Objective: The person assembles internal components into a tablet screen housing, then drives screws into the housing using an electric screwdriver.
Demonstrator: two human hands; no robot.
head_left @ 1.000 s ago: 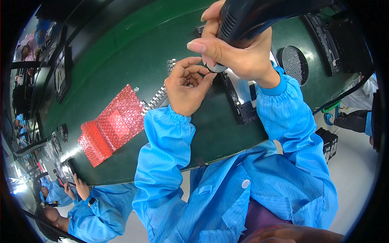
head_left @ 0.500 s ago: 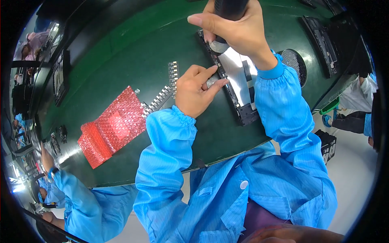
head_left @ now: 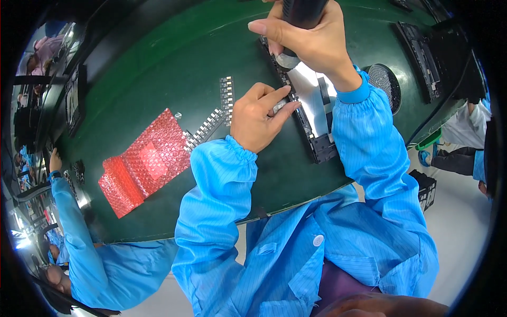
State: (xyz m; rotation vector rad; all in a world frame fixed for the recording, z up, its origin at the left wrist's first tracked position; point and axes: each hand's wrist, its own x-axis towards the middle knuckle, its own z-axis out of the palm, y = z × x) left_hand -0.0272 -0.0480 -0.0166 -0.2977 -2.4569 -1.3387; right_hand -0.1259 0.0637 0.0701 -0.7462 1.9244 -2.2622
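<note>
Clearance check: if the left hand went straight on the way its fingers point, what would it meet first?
Probably the black-framed panel, at its long left edge. The left hand reaches right up to it in the picture; whether they touch is unclear.

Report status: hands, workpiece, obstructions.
Left hand at left edge of flat black rectangular frame. Right hand gripping black rounded tool, covering part of frame. Red bubble-wrap pouch lies left, clear of frame.

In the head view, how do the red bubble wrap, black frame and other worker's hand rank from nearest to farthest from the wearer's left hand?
From the left hand:
1. Black frame, at its fingertips.
2. Red bubble wrap, to its left.
3. Other worker's hand, far left.
</note>
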